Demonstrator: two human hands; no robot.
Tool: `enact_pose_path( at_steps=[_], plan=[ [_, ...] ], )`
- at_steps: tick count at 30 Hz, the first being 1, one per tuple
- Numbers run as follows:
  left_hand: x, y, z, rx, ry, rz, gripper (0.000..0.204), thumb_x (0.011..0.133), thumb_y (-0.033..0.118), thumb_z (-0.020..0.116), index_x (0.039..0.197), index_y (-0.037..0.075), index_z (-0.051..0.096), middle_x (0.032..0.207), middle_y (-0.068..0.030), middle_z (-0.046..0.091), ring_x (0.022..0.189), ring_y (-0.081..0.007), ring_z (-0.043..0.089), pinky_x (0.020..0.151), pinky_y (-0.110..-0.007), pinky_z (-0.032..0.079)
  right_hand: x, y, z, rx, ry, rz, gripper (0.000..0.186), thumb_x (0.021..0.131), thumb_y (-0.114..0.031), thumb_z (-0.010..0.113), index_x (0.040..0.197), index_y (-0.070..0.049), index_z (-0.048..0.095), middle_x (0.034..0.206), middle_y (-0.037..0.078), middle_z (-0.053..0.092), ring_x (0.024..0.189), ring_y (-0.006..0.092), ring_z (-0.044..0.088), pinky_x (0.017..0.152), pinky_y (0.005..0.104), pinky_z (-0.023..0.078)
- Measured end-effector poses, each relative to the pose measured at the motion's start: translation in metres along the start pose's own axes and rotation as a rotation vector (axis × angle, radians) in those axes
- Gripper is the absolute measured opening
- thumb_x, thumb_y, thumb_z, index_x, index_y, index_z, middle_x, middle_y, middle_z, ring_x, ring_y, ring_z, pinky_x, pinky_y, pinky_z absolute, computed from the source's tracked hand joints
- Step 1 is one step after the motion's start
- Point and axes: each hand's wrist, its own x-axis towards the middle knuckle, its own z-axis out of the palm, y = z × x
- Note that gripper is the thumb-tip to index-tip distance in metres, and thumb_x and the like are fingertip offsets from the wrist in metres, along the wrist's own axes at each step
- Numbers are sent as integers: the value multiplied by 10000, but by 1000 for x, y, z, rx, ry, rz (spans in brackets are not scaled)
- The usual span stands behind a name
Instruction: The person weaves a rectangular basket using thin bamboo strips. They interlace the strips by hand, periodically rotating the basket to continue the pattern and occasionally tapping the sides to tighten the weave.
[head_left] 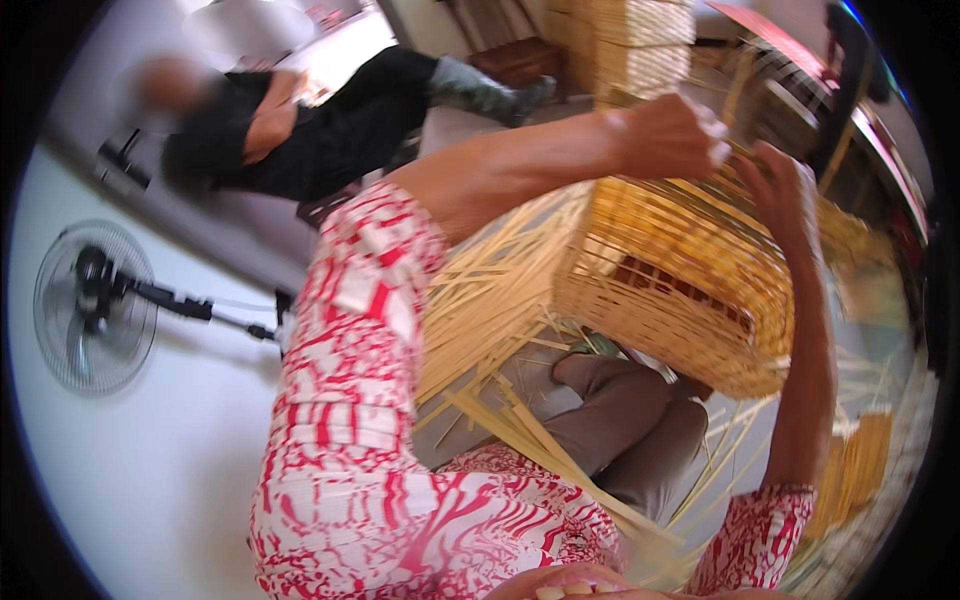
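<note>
A woven basket (680,270) of yellowish, bamboo-like strips lies tilted in front of my legs, with a dark opening in its near side. My left hand (675,135) is at the basket's upper edge, fingers closed in a fist. Just to its right, my right hand (782,185) has its fingers bent together at the same edge. Both hands are slightly blurred, and what is between their fingers is hidden. A thin upright strip (743,80) rises behind the hands.
Many loose strips (500,290) spread over the floor left of the basket, some across my legs (620,420). A stack of woven pieces (645,45) stands behind. A person in dark clothes (300,150) sits at the far left, and a fan (95,300) is by the wall.
</note>
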Motion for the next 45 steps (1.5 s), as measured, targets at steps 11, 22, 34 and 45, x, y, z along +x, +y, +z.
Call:
enact_pose_path(
  at_steps=[11, 22, 34, 45],
  plan=[
    [-32, -26, -6, -153, 349, -372, 574, 758, 443, 839, 1225, 163, 656, 1246, -60, 652, 1069, -275, 671, 787, -419, 564, 4, -11, -3, 33, -95, 130, 418, 935, -333, 740, 827, 40, 586, 653, 198, 525, 560, 298, 404, 571, 410, 383],
    [-24, -16, 10, -394, 76, -518, 484, 789, 556, 794, 775, 88, 670, 732, -86, 683, 736, -342, 692, 630, -484, 513, -3, -12, -3, 31, -48, 85, 401, 951, -327, 733, 812, 16, 581, 635, 156, 537, 544, 278, 423, 557, 387, 381],
    [-106, 2, 68, -911, 402, -1082, 1154, 669, 529, 948, 1525, 53, 338, 1443, -252, 505, 1300, -376, 544, 1057, -467, 476, -6, -26, -8, -326, 198, -118, 294, 964, -351, 711, 1098, -89, 696, 1030, 116, 706, 1016, 283, 632, 923, 424, 456],
    [-122, 38, 130, -1766, 213, -1153, 249, 920, 165, 787, 1126, 29, 755, 1008, -73, 777, 926, -128, 713, 829, -299, 565, -210, -116, -14, 459, -648, 290, 346, 921, -176, 726, 1214, -16, 634, 1102, 196, 669, 1001, 384, 669, 836, 441, 544]
  ],
)
